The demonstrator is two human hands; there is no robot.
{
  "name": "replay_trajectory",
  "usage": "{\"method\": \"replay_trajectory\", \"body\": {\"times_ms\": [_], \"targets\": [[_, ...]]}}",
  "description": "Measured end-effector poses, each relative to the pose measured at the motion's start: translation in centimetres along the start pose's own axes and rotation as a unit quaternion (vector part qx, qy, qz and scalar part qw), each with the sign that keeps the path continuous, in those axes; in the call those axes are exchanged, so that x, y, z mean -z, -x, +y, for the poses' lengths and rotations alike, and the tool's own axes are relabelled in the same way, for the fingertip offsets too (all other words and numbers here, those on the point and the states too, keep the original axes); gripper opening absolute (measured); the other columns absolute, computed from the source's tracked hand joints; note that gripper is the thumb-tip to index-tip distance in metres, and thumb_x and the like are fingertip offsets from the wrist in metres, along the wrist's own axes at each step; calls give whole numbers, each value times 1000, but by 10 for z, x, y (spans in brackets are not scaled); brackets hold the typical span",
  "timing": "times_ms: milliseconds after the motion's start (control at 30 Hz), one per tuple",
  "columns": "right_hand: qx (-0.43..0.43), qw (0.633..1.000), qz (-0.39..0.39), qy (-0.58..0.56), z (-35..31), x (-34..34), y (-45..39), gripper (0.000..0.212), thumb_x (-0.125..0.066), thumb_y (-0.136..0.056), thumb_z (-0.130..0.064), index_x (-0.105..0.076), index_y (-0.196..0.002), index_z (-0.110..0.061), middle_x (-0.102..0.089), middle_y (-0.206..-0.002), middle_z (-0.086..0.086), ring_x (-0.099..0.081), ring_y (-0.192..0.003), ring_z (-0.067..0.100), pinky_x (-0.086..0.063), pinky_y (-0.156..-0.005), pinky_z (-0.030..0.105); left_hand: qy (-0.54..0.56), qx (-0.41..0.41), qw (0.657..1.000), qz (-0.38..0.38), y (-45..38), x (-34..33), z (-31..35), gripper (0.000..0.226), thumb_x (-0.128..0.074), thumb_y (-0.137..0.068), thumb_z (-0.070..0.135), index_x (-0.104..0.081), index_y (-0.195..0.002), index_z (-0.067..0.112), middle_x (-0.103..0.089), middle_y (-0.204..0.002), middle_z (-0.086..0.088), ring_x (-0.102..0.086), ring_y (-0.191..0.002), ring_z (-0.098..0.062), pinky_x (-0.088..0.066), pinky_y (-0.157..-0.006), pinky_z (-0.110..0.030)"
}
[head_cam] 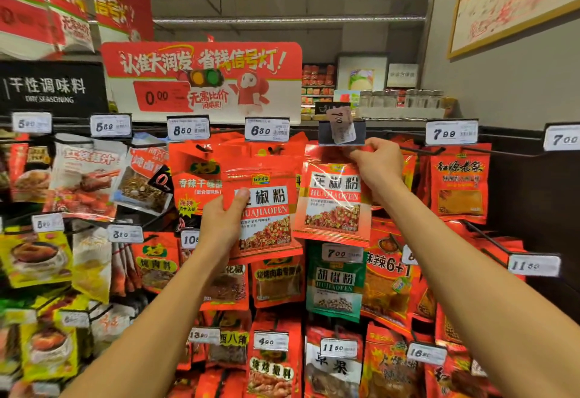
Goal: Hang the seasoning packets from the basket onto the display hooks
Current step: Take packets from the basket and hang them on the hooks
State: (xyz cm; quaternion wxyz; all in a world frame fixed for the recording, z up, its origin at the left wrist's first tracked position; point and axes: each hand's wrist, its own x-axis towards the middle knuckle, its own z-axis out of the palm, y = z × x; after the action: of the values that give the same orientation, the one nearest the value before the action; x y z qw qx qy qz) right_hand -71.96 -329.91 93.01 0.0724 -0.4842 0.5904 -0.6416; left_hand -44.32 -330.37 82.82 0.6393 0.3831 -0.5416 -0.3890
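Observation:
My left hand (224, 222) grips a small stack of red Huajiaofen seasoning packets (266, 212) by their left edge, thumb across the front, held upright before the display. My right hand (378, 162) pinches the top of another red Huajiaofen packet (334, 203) right under the dark price-tag holder (342, 134) of a display hook, whose 7.00 label sits crooked. That packet hangs slightly tilted. The hook's tip is hidden behind the tag holder and my fingers. No basket is in view.
Rows of hooks with hanging seasoning packets fill the wall, each with a price tag, such as 6.80 (266, 130) and 7.98 (451, 133). A green Hujiaofen packet (335, 284) hangs just below. A red promotional sign (204, 74) stands above.

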Motion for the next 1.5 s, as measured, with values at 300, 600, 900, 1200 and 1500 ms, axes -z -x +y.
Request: {"method": "replay_trajectory", "body": {"times_ms": [300,600,900,1200,1500], "targets": [[39,983,39,173,5,-19,-8,35,-74,-89,-41,-55,-67,-22,-73,-94,13,-63,-87,29,-45,-71,36,-18,-18,1000,4,-5,13,7,24,-66,-93,49,-74,-87,27,-80,-89,1,-77,-81,-22,-62,-78,-48],[60,997,-28,-48,21,11,28,12,-63,-95,-31,-60,-103,-23,-65,-100,2,-61,-84,16,-46,-70,29,28,3,996,-84,-1,-56,17,24,-65,-97,40,-73,-91,18,-80,-88,-5,-77,-81,-24,-62,-75,-40],[-52,986,-93,-132,13,7,14,25,-71,-91,-25,-65,-75,-7,-73,-73,11,-75,-65,27,-57,-54,34,98,73,986,-115,-14,-119,44,11,-65,-92,8,-67,-103,6,-77,-83,-12,-75,-67,-24,-59,-55,-32],[-25,996,8,-84,19,0,1,37,-73,-85,-36,-58,-63,-11,-64,-67,19,-57,-58,31,-43,-59,38,34,78,995,-45,-39,-147,58,29,-66,-98,34,-66,-93,6,-76,-86,-18,-76,-77,-32,-63,-64,-42],[-31,998,3,47,28,-4,-6,45,-67,-91,-50,-63,-63,-15,-67,-64,1,-61,-61,19,-37,-53,31,-99,57,993,30,-53,-155,45,41,-69,-92,43,-47,-66,20,-58,-70,-7,-54,-65,-24,-42,-59,-34]]}}
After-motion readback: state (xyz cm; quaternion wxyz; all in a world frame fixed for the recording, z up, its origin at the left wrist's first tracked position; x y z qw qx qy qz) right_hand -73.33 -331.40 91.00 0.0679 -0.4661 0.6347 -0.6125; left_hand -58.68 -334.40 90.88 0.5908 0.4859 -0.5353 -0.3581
